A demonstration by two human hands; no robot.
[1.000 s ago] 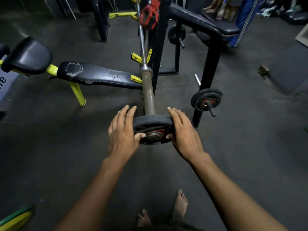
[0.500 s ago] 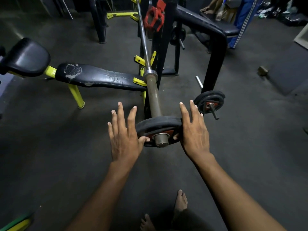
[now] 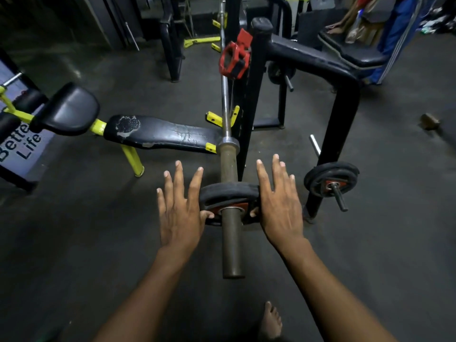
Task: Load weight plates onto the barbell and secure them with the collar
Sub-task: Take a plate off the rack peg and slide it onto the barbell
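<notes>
A small black weight plate (image 3: 228,191) with a red centre sits on the barbell sleeve (image 3: 230,245), roughly midway along it. My left hand (image 3: 179,211) presses on the plate's left side, thumb on its face and fingers spread flat. Pushing on the plate's right edge is my right hand (image 3: 278,203), thumb on the face, fingers straight. The barbell's thin shaft (image 3: 223,95) runs away from me on the rack. A red collar (image 3: 233,59) hangs on the black rack upright, far from both hands.
A black bench (image 3: 158,134) with yellow legs lies to the left. The black rack frame (image 3: 340,119) stands on the right with another small plate (image 3: 330,180) on a low peg. My bare foot (image 3: 270,319) is on the dark floor below.
Both hands have slid the plate further along the sleeve away from me, so more bare sleeve end shows in front. My fingers went from curled round the plate to straight.
</notes>
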